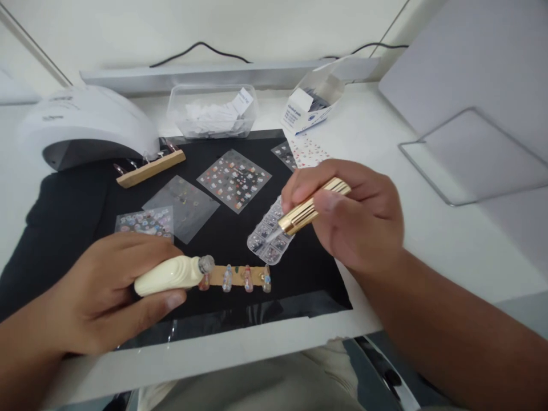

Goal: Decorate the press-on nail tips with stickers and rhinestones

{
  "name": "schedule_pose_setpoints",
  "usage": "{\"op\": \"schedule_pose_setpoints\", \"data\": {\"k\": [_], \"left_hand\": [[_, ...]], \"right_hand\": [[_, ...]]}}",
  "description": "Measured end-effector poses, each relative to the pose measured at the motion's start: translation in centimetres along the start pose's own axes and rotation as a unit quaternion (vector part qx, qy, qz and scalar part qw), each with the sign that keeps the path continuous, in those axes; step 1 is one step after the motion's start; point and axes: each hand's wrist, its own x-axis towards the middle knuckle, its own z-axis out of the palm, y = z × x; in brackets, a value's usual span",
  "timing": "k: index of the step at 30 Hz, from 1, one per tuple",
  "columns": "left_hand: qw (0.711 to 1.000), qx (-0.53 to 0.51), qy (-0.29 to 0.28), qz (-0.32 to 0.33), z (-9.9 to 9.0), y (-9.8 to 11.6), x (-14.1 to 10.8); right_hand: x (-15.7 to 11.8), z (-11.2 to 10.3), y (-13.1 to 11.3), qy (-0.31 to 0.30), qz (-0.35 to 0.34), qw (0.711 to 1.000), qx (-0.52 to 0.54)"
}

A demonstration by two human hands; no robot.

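Note:
My left hand (115,291) is closed around a cream nail polish bottle (166,275), which lies tilted with its uncapped neck pointing right. In my right hand (359,211) is the gold-capped polish brush (314,205), its bristle end slanting down to the left. Below that tip, on the black mat, sits a clear compartment case (274,251) of small rhinestones, partly hidden by my right hand. Just right of the bottle's neck, a wooden strip (217,275) carries several decorated false nails (248,279); the bottle and my left hand cover its left end.
Sticker sheets (234,180) lie across the black mat (308,291). A second wooden nail strip (150,169) rests before a white nail lamp (94,120). Behind stand a clear plastic box of white pads (175,114) and an alcohol pad box (299,111). A wire frame (449,204) is at right.

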Motion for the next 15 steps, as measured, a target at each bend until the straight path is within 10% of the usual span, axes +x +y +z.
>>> {"op": "schedule_pose_setpoints", "data": {"k": [15], "left_hand": [[0.999,-0.048,0.004,-0.002,0.9,0.3,0.6]], "right_hand": [[-1.4,1.6,0.7,-0.008,0.013,0.999,0.033]]}}
